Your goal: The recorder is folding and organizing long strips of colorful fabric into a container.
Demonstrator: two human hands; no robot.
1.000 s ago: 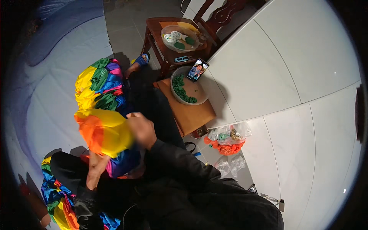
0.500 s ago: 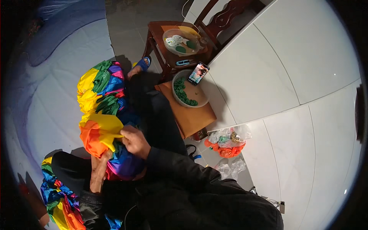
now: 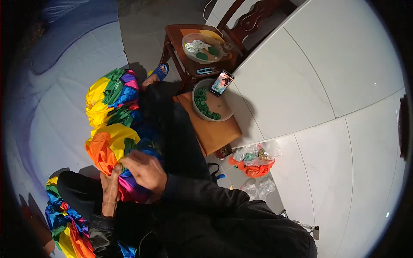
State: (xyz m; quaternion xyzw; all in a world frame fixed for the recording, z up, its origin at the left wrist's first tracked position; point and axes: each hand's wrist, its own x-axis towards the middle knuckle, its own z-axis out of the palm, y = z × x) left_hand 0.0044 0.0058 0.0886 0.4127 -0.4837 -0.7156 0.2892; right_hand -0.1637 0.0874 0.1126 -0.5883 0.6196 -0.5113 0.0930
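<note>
A bunched rainbow-coloured fabric (image 3: 112, 112) with yellow, orange, green, blue and purple panels lies over my lap and the floor. My right hand (image 3: 144, 168) presses down on its purple and blue part, fingers curled into the cloth. My left hand (image 3: 110, 189) grips the orange fold beside it from below. More of the same striped cloth (image 3: 64, 221) trails at the lower left, under my dark sleeve.
A low wooden stool (image 3: 213, 131) carries a bowl of green pieces (image 3: 205, 107) and a phone (image 3: 222, 82) with a lit screen. Behind it a dark wooden chair (image 3: 180, 34) holds a plate of round pieces. Plastic bags (image 3: 254, 159) lie on the white tiles. My sandalled foot (image 3: 157, 74) shows.
The orange and yellow bundle dropped lower and flattened. My right hand moved down and over onto the purple part, and my left hand came up beside it.
</note>
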